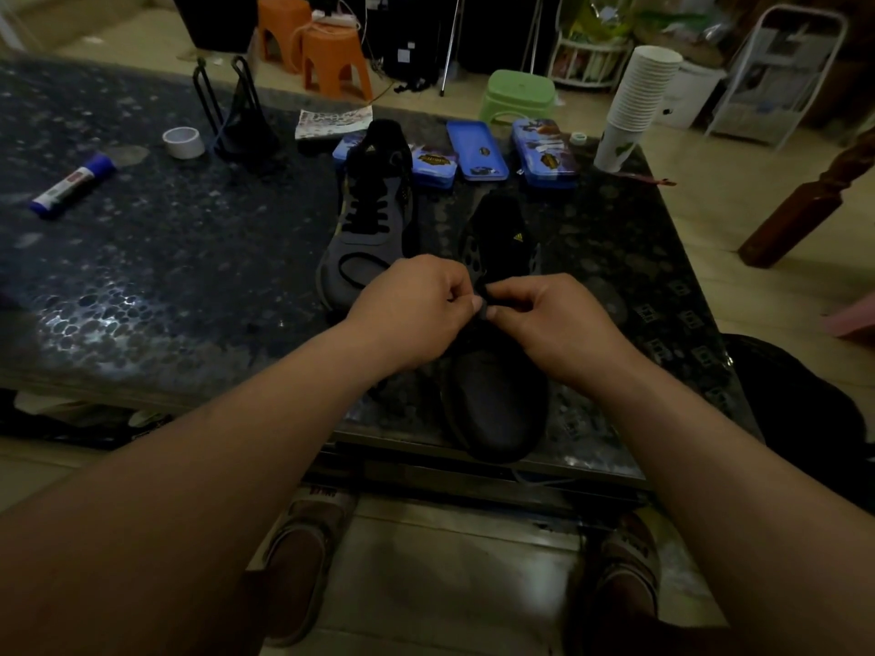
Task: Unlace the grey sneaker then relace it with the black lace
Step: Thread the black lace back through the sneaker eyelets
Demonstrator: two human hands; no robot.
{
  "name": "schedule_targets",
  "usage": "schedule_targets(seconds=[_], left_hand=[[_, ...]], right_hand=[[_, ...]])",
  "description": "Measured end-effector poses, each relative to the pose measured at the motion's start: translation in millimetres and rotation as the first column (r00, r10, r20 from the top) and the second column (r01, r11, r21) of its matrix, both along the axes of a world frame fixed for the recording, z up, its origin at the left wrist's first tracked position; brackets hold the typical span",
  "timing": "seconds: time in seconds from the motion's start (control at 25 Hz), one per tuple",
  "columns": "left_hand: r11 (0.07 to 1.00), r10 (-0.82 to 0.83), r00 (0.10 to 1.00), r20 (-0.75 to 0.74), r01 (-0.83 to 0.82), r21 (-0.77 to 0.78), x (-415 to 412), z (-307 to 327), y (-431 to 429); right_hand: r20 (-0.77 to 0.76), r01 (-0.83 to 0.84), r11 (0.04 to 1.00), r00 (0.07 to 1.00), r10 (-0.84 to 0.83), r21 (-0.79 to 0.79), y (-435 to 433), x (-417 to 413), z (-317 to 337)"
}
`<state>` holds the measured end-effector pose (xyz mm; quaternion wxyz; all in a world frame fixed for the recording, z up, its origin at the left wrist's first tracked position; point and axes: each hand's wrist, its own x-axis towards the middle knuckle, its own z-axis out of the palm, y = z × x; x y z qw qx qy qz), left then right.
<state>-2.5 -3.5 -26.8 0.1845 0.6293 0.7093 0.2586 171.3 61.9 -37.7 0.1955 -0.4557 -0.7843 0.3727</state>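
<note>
A glue stick and a tape roll lie far left on the dark table. Right of them a second sneaker stands laced in black, with a loose loop on its grey toe. Just beside it, toe at the table's near edge, is the sneaker — dark grey, black-rimmed, a yellow logo on its tongue. Over its middle the left hand and right hand meet, fingers curled, each pinching the black lace between thumb and forefinger. The hands hide the eyelets — how far it is laced cannot be told. Blue tins and a cup stack stand behind.
</note>
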Motion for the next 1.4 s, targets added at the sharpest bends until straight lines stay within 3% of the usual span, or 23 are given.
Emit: schedule_targets(seconds=[0.2,0.4,0.64,0.72,0.8,0.88,0.96,1.04,1.08,1.12,1.16,1.2,1.24,1.28,1.32,1.4], left_hand=[[0.994,0.024,0.988,0.152,-0.007,-0.113,-0.6,0.7,1.4],[0.991,0.010,0.951,0.311,0.032,-0.132,-2.3,1.9,-1.5],[0.996,0.019,0.991,0.131,-0.007,-0.090,9.2,-4.1,-3.3],[0.995,0.065,0.993,0.096,-0.057,-0.077,11.6,-5.8,-3.3],[0.993,0.088,0.994,0.066,-0.083,-0.083,13.1,-7.2,-3.2],[0.993,0.087,0.992,0.087,-0.079,-0.091,13.8,-8.1,-2.2],[0.992,0.091,0.988,0.122,-0.079,-0.101,15.2,-8.5,-0.6],[0.990,0.101,0.987,0.125,-0.087,-0.109,16.6,-9.2,0.1],[0.990,0.101,0.989,0.112,-0.089,-0.114,17.4,-9.6,0.0],[0.989,0.100,0.991,0.091,-0.089,-0.119,18.0,-10.2,-0.3],[0.988,0.101,0.992,0.069,-0.092,-0.122,18.7,-11.2,-1.0],[0.988,0.103,0.994,0.046,-0.097,-0.121,19.4,-11.9,-1.5],[0.988,0.108,0.994,0.025,-0.104,-0.113,20.5,-12.4,-1.3],[0.989,0.110,0.994,-0.001,-0.110,-0.102,21.2,-13.0,-0.8],[0.991,0.105,0.994,-0.043,-0.108,-0.075,22.3,-13.2,0.1],[0.996,0.090,0.986,-0.140,-0.087,0.023,24.1,-13.9,3.4]], right_hand=[[0.058,-0.008,0.999,0.998,0.006,0.042,1.0,0.7,2.9],[0.083,0.031,0.992,0.996,-0.041,0.123,-3.8,-3.0,-1.3],[0.083,0.035,0.996,0.996,-0.042,0.086,-6.2,-1.8,5.4],[0.008,0.063,0.998,0.998,-0.064,0.022,-9.2,2.8,13.4],[-0.167,0.149,0.982,0.971,-0.168,-0.119,-10.1,7.7,22.5],[-0.452,0.173,0.912,0.824,-0.341,-0.373,-6.2,14.4,31.3],[-0.640,0.036,0.800,0.579,-0.505,-0.599,-1.5,19.9,38.4],[-0.664,-0.116,0.675,0.358,-0.656,-0.729,2.0,19.8,42.0],[-0.645,-0.101,0.656,0.340,-0.684,-0.748,3.1,16.9,43.2],[-0.631,0.026,0.711,0.439,-0.640,-0.703,4.5,13.8,42.5],[-0.566,0.197,0.830,0.648,-0.510,-0.522,5.2,10.9,40.9],[-0.367,0.272,0.939,0.868,-0.334,-0.212,6.5,9.5,38.3],[-0.109,0.182,0.981,0.979,-0.175,0.061,6.2,6.9,36.4],[0.117,0.033,0.979,0.992,-0.057,0.199,3.8,3.2,34.4],[0.255,-0.075,0.972,0.967,0.016,0.224,1.7,0.5,31.7],[0.315,-0.142,0.963,0.947,0.064,0.231,-1.0,-2.4,27.3]])
